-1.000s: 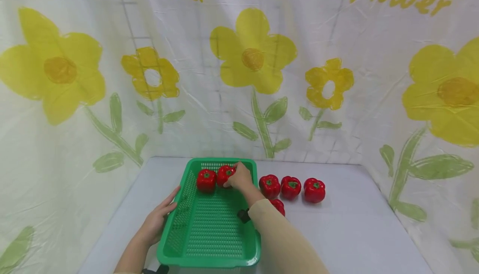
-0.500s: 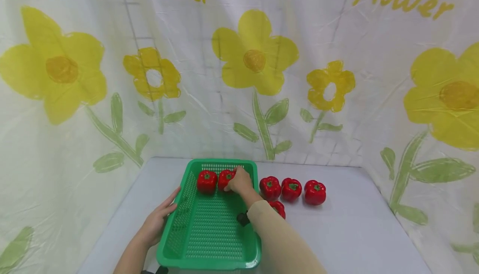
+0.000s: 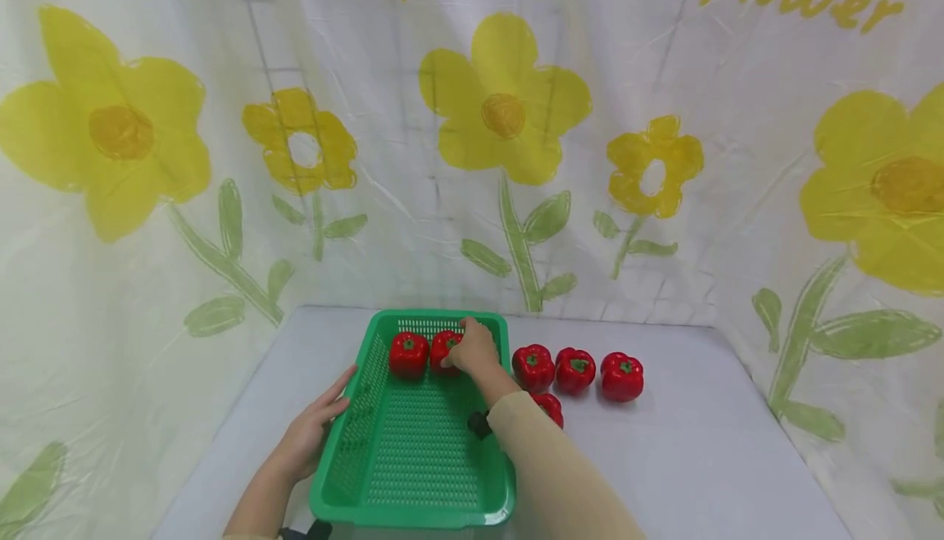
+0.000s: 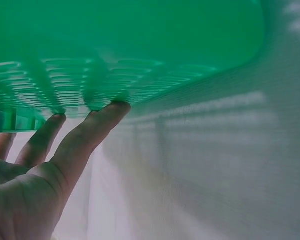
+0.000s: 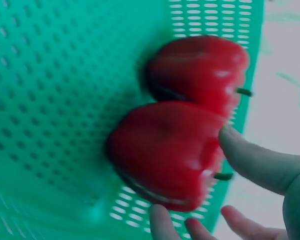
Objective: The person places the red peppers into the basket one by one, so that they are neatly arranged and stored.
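A green perforated plastic basket (image 3: 420, 462) stands on the table, with two red bell peppers side by side at its far end. My right hand (image 3: 475, 351) reaches into it and holds the right-hand bell pepper (image 5: 165, 150), thumb near the stem and fingertips along the opposite side. Against it sits the other bell pepper (image 5: 200, 70), untouched by the hand. On the basket's left, my left hand (image 3: 306, 437) rests its extended fingers on the outer wall. In the left wrist view those fingers (image 4: 97, 129) touch the slotted side from outside.
To the right of the basket, three red bell peppers stand in a row, the rightmost pepper (image 3: 622, 377) a little apart. Another pepper (image 3: 549, 407) is partly hidden behind the right sleeve (image 3: 553, 466). A white curtain (image 3: 398, 220) with yellow flowers hangs behind the table (image 3: 708, 450).
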The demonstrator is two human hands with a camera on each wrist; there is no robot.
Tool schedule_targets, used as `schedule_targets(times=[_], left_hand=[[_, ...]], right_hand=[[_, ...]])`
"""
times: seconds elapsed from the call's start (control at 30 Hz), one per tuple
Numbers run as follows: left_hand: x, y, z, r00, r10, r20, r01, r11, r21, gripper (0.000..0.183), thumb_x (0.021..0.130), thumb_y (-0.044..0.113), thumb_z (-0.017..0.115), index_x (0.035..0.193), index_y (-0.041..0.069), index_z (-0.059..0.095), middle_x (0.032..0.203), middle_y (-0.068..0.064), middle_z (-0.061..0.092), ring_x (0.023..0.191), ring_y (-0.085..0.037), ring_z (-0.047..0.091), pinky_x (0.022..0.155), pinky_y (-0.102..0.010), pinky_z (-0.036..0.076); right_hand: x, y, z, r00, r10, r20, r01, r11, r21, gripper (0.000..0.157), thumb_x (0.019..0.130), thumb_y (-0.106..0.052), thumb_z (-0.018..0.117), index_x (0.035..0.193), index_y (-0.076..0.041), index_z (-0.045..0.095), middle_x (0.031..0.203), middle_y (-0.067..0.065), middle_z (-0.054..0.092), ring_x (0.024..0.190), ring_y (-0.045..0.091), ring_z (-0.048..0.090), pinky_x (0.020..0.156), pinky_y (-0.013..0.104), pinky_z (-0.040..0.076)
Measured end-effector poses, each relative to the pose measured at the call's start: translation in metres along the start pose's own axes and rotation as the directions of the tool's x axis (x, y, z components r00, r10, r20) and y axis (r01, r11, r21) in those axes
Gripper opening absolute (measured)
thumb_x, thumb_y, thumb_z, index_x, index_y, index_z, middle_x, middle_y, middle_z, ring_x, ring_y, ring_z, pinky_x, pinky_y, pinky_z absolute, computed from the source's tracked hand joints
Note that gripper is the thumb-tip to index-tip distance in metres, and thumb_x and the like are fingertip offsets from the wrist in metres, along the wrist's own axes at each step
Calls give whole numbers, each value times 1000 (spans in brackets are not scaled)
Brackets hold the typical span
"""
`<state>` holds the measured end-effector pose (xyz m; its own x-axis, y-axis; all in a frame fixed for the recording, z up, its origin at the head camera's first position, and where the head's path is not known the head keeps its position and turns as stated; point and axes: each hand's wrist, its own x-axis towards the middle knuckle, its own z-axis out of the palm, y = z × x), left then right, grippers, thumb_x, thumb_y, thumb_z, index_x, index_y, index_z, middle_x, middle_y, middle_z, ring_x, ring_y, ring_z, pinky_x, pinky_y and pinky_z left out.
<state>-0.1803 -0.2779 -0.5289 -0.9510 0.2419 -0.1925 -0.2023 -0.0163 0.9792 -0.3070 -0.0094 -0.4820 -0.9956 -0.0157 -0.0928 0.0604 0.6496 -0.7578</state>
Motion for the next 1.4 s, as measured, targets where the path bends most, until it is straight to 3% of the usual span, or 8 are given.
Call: schedule_targets(times=[0.2,0.37,0.53,0.83,1.07,1.2,1.27,1.4], left_hand=[[-3,1,-4,1000,-5,-4,5,1000,9,55,111,32,32,163,34,14,169,-13,16,141,-40,43,102,-48,54],[-3,1,-6,1000,7,-10,-7,1000,15,55,111,33,32,163,36,14,169,-12,14,142,-38,43,102,-47,53],[-2,2,-6,1000,4,-5,-4,1000,-1,55,111,33,32,163,35,14,169,-12,15,143,-38,41,103,-47,53],[2,5,-3,1000,-9,-21,9,1000,11,53,111,32,33,162,37,18,169,-9,19,143,-38,42,101,-45,55],[2,4,0,1000,0,-10,0,1000,23,55,111,32,33,162,36,17,167,-14,22,142,-41,42,102,-48,54],[2,2,-1,1000,3,-4,-3,1000,8,55,111,32,34,163,35,16,168,-14,21,140,-40,45,102,-48,53],[2,1,0,1000,-1,-1,1,1000,-7,56,110,32,35,163,35,16,168,-13,19,140,-38,44,103,-47,53],[0,0,0,1000,-3,6,4,1000,-22,56,111,32,35,163,35,15,169,-14,16,141,-38,43,104,-47,52]], right_hand=[[-7,-15,-12,1000,-28,7,28,998,58,80,72,-9,91,142,-7,52,140,18,58,124,35,57,98,48,55],[-17,-22,-27,995,-96,1,95,983,160,76,76,-11,89,142,-8,52,138,19,59,121,36,58,89,46,59],[-27,-17,-42,990,-139,2,133,951,279,73,81,-18,85,144,-10,50,138,19,59,123,39,57,93,49,57],[-46,-6,-67,984,-165,-59,175,912,372,70,84,-25,84,145,-16,51,138,13,61,128,35,58,97,49,57],[-62,4,-74,968,-231,-101,252,880,403,66,86,-30,82,144,-19,52,137,8,62,129,36,58,97,49,57],[-69,10,-73,949,-279,-149,317,839,442,62,88,-28,81,142,-19,54,134,6,64,127,33,59,98,50,56],[-71,14,-72,936,-305,-176,352,815,459,59,89,-27,80,141,-18,54,133,6,65,127,32,59,99,48,56],[-81,24,-72,922,-319,-218,386,798,464,55,90,-31,79,139,-23,55,133,2,66,126,25,61,97,42,58]])
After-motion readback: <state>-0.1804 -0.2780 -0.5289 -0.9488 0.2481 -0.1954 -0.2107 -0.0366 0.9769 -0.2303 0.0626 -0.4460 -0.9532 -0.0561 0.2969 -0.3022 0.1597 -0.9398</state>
